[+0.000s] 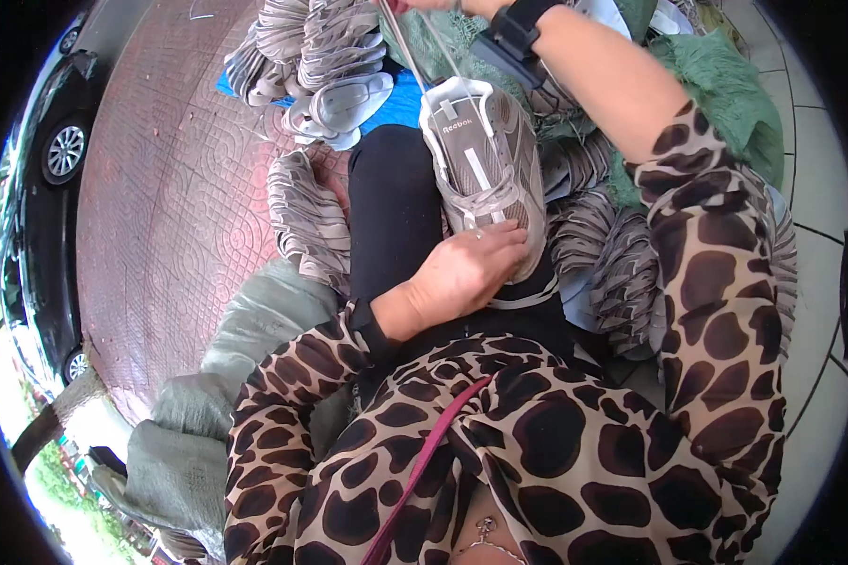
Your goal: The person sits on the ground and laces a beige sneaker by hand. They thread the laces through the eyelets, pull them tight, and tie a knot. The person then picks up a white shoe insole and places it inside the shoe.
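A beige-grey sneaker (480, 155) lies across my lap, its collar pointing away from me and its toe toward me. My left hand (471, 273) grips it at the toe, fingers curled over the front beside the laced part. Up at the top edge is my right hand (480, 6), mostly cut off by the frame. From its fingers two taut pale strands, which look like lace ends (407, 47), run down to the shoe's collar. A loose white cord (523, 299) hangs below the toe.
Stacks of grey-white shoe uppers (306, 221) lie on both sides, with more uppers (621, 268) by my right leg. Green woven sacking (716, 85) and a blue sheet (395, 99) are ahead. A grey-green sack (193, 424) sits at left. A black car (42, 188) stands beyond the red paving.
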Demonstrator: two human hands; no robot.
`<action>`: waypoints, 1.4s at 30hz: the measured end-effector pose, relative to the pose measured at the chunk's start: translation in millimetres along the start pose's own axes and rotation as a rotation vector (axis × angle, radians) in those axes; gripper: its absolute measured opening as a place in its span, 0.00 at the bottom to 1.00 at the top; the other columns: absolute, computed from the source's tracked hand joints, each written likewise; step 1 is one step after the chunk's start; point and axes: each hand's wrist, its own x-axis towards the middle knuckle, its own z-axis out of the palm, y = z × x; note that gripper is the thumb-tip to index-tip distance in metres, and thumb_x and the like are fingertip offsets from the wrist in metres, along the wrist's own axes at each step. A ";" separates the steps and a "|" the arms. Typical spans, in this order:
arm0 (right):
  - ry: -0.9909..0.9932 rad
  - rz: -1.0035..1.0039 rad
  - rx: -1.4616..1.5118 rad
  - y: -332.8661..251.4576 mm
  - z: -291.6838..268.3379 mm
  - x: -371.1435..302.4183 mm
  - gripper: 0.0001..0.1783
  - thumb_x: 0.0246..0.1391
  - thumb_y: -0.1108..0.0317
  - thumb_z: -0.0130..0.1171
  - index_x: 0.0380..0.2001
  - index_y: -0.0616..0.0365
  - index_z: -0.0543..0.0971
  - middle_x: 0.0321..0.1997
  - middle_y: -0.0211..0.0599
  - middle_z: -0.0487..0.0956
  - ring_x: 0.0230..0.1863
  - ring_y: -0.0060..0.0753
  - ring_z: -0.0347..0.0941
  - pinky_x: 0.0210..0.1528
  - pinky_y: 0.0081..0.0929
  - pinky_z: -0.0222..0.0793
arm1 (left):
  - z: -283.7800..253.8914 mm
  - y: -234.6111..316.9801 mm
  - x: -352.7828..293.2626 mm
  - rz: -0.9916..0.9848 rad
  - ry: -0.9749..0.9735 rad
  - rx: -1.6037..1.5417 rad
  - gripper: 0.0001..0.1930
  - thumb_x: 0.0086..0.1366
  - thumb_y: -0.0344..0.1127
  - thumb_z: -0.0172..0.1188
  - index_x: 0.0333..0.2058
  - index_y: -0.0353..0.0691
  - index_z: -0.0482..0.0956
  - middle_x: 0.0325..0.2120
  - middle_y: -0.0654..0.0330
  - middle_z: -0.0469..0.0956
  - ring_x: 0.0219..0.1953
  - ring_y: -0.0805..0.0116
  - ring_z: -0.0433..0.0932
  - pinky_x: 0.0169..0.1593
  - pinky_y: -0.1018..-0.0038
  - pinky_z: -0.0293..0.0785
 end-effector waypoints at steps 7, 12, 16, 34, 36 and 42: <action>-0.127 0.414 0.436 -36.8 -5.3 -4.7 0.20 0.63 0.64 0.42 0.24 0.62 0.78 0.21 0.44 0.79 0.23 0.39 0.78 0.30 0.31 0.74 | -21.9 -16.5 12.7 -0.618 0.226 0.050 0.12 0.56 0.37 0.67 0.36 0.41 0.76 0.13 0.60 0.71 0.16 0.62 0.74 0.23 0.71 0.71; -0.155 0.652 0.628 -49.9 -30.0 -14.3 0.21 0.64 0.62 0.42 0.26 0.64 0.78 0.22 0.44 0.79 0.23 0.36 0.79 0.28 0.30 0.75 | -18.6 -16.9 24.4 -0.593 0.113 0.191 0.08 0.61 0.38 0.61 0.33 0.42 0.75 0.19 0.53 0.78 0.23 0.51 0.79 0.27 0.60 0.74; -0.129 0.603 0.624 -50.6 -35.3 -15.3 0.21 0.64 0.62 0.42 0.26 0.64 0.78 0.22 0.43 0.79 0.23 0.36 0.79 0.28 0.30 0.75 | -20.1 -11.4 25.6 -0.632 0.066 0.247 0.08 0.61 0.38 0.59 0.32 0.41 0.74 0.22 0.51 0.80 0.26 0.48 0.80 0.30 0.57 0.75; -0.160 0.548 0.672 -48.9 -35.4 -15.5 0.20 0.63 0.62 0.43 0.25 0.63 0.78 0.22 0.42 0.79 0.24 0.34 0.78 0.29 0.28 0.74 | -18.9 2.6 -3.3 -0.106 -0.029 0.190 0.19 0.52 0.27 0.62 0.45 0.37 0.77 0.41 0.56 0.76 0.41 0.56 0.77 0.45 0.64 0.73; -0.150 0.323 0.485 -37.1 -24.5 -8.9 0.20 0.63 0.63 0.43 0.25 0.63 0.78 0.22 0.42 0.80 0.25 0.34 0.78 0.29 0.28 0.74 | -11.1 6.5 -12.1 -0.084 -0.052 0.221 0.23 0.52 0.27 0.61 0.50 0.36 0.76 0.46 0.55 0.76 0.45 0.57 0.77 0.48 0.65 0.73; -0.166 0.399 0.481 -36.0 0.0 2.0 0.18 0.64 0.63 0.45 0.26 0.64 0.77 0.22 0.40 0.79 0.25 0.32 0.79 0.29 0.28 0.74 | -19.4 -7.3 -11.2 -0.171 -0.039 -0.054 0.21 0.56 0.25 0.61 0.50 0.37 0.76 0.44 0.53 0.78 0.44 0.57 0.79 0.47 0.68 0.76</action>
